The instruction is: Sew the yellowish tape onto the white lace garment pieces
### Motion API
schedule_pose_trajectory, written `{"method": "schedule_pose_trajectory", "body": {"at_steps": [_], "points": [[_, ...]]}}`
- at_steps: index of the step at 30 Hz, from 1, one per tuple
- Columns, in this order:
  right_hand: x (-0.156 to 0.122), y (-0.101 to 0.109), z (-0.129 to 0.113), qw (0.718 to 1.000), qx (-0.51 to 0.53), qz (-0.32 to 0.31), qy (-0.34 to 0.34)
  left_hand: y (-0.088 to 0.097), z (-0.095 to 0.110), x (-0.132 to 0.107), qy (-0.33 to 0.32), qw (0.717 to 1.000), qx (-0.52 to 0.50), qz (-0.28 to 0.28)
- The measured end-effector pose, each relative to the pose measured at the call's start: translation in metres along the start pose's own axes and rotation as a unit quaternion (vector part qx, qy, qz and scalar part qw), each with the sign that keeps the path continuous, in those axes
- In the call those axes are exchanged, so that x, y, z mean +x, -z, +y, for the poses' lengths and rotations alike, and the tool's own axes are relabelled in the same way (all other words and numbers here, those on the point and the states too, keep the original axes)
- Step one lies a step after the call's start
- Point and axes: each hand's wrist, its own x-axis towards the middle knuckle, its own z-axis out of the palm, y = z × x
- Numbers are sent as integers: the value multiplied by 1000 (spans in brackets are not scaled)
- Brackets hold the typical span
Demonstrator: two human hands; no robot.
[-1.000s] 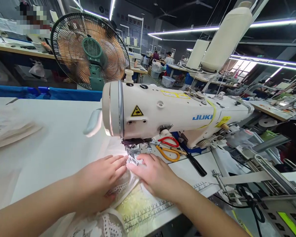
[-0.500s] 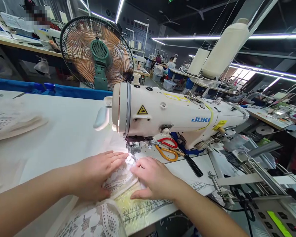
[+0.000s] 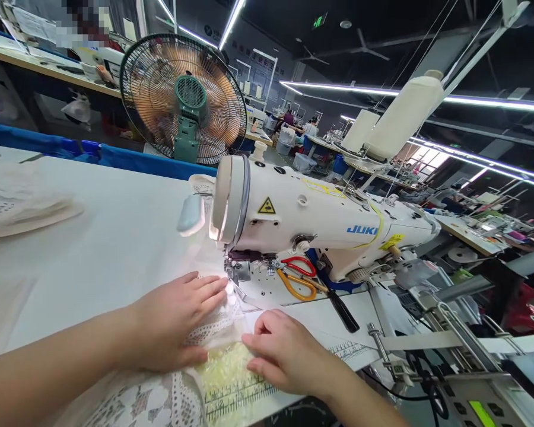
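Lace (image 3: 216,327): Because it runs over the table (image 3: 115,184) toward the machine foot (image 3: 229,270), I'd judge it best guided flat and evenly, without tugging.
Left hand (image 3: 169,323): Palm down, fingers lightly spread on the lace; from my distant seat, I'd keep those fingertips clear of the machine foot.
Right hand (image 3: 289,356): Fingers curled at the lace's edge; whether they pinch it, I can't tell on my screen.
Ruler (image 3: 242,396): Half a second ago my right hand was nearer the machine foot; now it sits closer to these marks.
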Motion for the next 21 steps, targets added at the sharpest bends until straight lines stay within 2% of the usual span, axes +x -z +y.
{"method": "schedule_pose_trajectory", "body": {"at_steps": [3,7,13,21], "points": [[5,-1,-2,1000,-15,-8,-2,1,-9,2,-8,1000,6,2],[14,-2,-5,1000,-24,-8,-3,5,-17,9,-44,998,-19,32],[27,0,-13,997,-63,-43,-26,-5,-10,11,-118,988,-70,72],[42,10,-25,994,-68,-65,-60,-1,-9,11,-94,985,-114,94]]}}
